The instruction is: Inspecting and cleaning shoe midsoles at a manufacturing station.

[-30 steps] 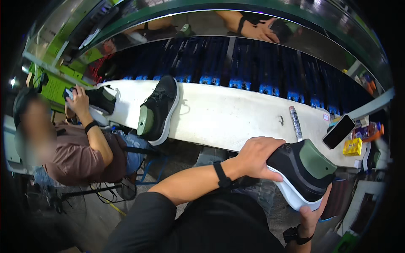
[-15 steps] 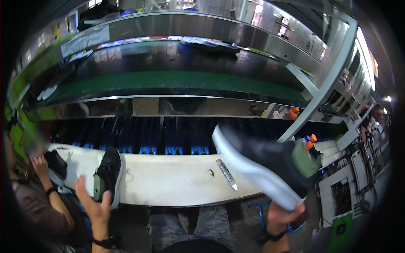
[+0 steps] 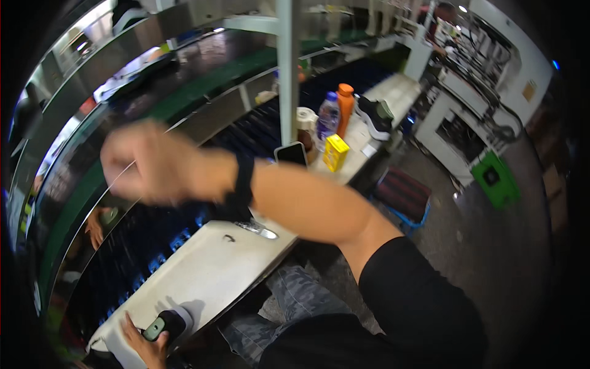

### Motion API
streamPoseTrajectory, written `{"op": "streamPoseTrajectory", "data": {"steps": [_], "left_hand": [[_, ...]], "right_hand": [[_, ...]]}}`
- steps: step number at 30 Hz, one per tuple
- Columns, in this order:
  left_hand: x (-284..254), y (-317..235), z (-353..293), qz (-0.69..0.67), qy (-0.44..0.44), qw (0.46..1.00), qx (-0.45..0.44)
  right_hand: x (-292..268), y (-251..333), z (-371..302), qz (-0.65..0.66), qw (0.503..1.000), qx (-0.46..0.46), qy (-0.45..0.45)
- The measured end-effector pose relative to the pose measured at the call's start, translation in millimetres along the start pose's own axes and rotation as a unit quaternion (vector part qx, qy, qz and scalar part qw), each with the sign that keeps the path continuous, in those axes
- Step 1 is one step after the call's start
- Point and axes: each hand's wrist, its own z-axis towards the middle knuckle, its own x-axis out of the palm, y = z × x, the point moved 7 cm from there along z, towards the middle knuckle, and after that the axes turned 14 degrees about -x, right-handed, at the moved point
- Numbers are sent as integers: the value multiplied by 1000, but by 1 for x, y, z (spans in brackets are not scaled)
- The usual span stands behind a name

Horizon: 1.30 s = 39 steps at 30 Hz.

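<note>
At the lower left, my left hand (image 3: 144, 344) is around the heel end of a black sneaker (image 3: 173, 324) with a green heel patch and white sole. Fingers lie on one side of the heel, the thumb on the other. The sneaker stands on a pale workbench (image 3: 209, 264). My right arm stretches leftward across the view, with the right hand (image 3: 147, 163) raised before the conveyor. Motion smears its fingers, and nothing clearly shows in them. Below that forearm lies a short knife-like tool (image 3: 261, 230) with a wrapped, shiny handle, beside a small dark scrap (image 3: 228, 238).
Farther along the bench stand a phone (image 3: 291, 154), a yellow box (image 3: 335, 153), a purple-capped bottle (image 3: 328, 117), an orange bottle (image 3: 345, 107) and another black sneaker (image 3: 376, 117). A white post (image 3: 287, 74) rises beside them. A stool (image 3: 402, 195) and a green bin (image 3: 495, 179) are at the right.
The view has swung right. My right arm has moved up and left across the view; the sneaker it held no longer shows there. My left hand has closed on the bench sneaker.
</note>
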Motion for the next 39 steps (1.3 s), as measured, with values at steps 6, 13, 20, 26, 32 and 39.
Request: {"op": "streamPoseTrajectory", "data": {"steps": [6, 13, 20, 26, 32, 39], "left_hand": [[44, 18, 46, -57, 101, 993, -14], [124, -104, 85, -122, 320, 940, 2], [180, -150, 92, -42, 355, 934, 1], [153, -143, 70, -56, 374, 925, -31], [149, -160, 61, 10, 314, 949, 5], [119, -194, 61, -11, 152, 978, 143]], "right_hand": [[-133, 98, -281, -260, 957, 92, -94], [-436, 16, -465, -436, 767, 373, -288], [-503, -113, -500, -522, 691, 483, -129], [-513, -119, -483, -561, 675, 458, -143], [-528, -95, -469, -543, 722, 363, -228], [-502, 33, -397, -382, 754, 320, -428]]}}
